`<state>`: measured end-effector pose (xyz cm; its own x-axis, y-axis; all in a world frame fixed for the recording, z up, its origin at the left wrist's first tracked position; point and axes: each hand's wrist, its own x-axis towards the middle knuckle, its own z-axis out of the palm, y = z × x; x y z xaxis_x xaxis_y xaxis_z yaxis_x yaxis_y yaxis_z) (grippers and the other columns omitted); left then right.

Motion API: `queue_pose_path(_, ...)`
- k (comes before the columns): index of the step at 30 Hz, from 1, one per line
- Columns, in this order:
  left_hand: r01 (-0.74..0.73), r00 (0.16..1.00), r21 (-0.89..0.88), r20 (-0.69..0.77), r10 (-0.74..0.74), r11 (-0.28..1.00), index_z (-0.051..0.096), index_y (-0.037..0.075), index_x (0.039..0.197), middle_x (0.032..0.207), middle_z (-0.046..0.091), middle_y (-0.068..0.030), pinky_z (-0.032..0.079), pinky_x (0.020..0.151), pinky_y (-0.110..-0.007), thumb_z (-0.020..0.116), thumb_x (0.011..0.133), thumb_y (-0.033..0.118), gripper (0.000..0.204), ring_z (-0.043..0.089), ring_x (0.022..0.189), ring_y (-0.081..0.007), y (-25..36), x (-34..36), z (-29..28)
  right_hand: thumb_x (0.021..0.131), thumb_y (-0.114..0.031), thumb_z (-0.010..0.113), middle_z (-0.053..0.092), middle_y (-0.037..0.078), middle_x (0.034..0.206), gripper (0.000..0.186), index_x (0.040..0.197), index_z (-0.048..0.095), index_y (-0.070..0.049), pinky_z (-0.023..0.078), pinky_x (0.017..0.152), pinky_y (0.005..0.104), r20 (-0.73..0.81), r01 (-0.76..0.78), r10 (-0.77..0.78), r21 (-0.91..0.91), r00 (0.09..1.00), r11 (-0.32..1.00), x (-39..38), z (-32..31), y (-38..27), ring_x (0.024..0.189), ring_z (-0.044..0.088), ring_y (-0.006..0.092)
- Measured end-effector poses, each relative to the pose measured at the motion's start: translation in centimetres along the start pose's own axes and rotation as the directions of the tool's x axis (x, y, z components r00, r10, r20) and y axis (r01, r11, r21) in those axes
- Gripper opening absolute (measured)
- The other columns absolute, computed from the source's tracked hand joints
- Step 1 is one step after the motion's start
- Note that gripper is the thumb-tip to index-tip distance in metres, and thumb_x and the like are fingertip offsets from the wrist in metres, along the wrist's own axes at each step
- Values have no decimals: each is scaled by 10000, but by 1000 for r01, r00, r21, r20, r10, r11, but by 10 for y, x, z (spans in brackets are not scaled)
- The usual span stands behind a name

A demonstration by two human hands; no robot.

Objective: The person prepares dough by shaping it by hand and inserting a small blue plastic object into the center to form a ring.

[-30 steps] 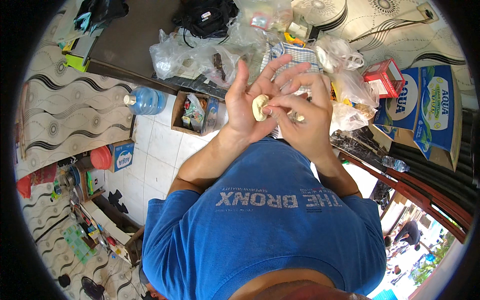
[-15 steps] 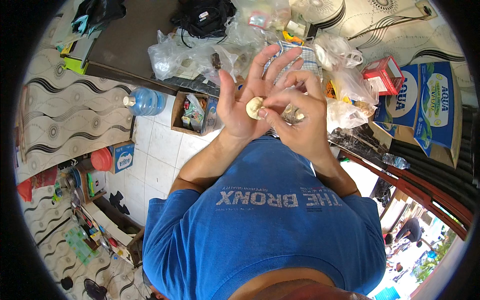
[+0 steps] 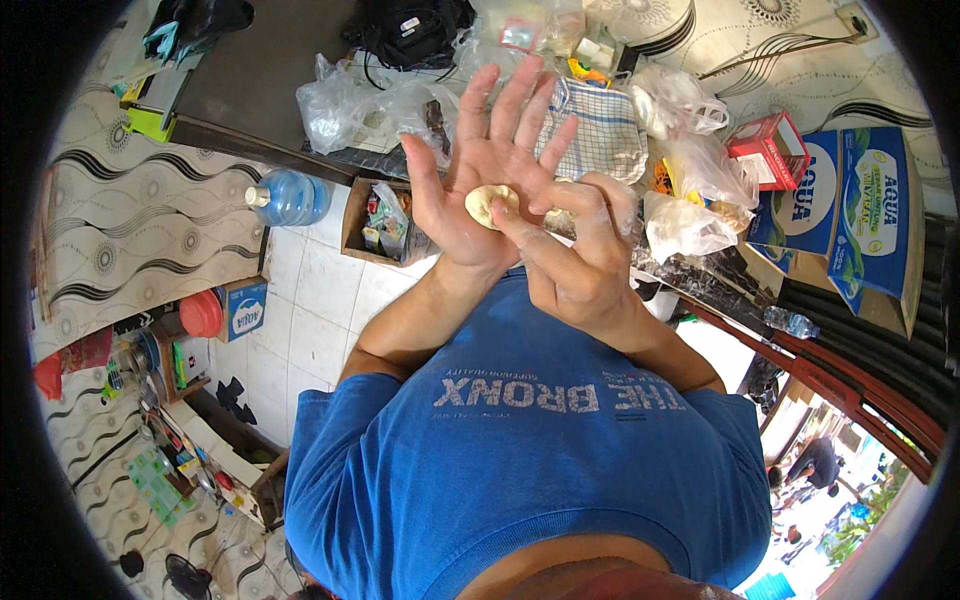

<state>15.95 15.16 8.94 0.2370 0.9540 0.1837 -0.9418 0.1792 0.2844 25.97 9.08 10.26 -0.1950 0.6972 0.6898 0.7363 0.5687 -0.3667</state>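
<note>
My left hand [image 3: 490, 155] is palm up with its fingers spread, and a small pale lump of dough [image 3: 483, 205] rests on the palm. My right hand [image 3: 580, 255] comes in from the right with its fingers curled. One of its fingertips presses into the top of the dough, which looks flattened and dented there. A whitish dusting shows on the right-hand fingers. Past the hands, a blue-and-white checked cloth [image 3: 598, 135] lies on the dark table; the right hand partly hides what is just in front of it.
Clear plastic bags [image 3: 345, 110] and a black bag [image 3: 415, 35] lie on the table [image 3: 255, 85]. Rightward stand white bags [image 3: 690, 225], a red box [image 3: 768, 150] and blue cartons [image 3: 865, 205]. A water jug [image 3: 295, 200] and an open carton [image 3: 358, 222] sit lower left.
My right hand has turned from pinching the dough to pressing it with a fingertip. Both hands have shifted slightly left, and the dough looks flatter and wider.
</note>
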Motion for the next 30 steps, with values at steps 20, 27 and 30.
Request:
queue_pose_path(20,284,959,72,-31,-283,956,330,100,1517,1579,287,-246,196,1214,-522,208,980,695,811,221,1486,-385,0,-6,-6,706,-91,764,602,31,1002,147,846,754,-133,408,827,403,-35,17,-18,-26,999,1000,4,-4,5,1017,533,267)
queue_pose_path(27,513,846,-46,-142,-514,857,406,95,1436,1440,480,-189,337,1128,-472,315,977,684,751,464,1326,-315,4,-5,-3,703,-84,765,584,56,1006,143,835,758,-138,437,895,411,169,-10,-32,243,985,970,19,-17,37,1049,540,285)
queue_pose_path(30,614,782,-13,-122,-611,789,437,92,1419,1378,518,-159,370,1102,-489,366,978,666,727,472,1321,-322,3,-10,-10,692,-71,777,570,63,987,148,827,757,-129,457,872,398,247,-177,91,356,965,917,23,-24,38,1029,541,284)
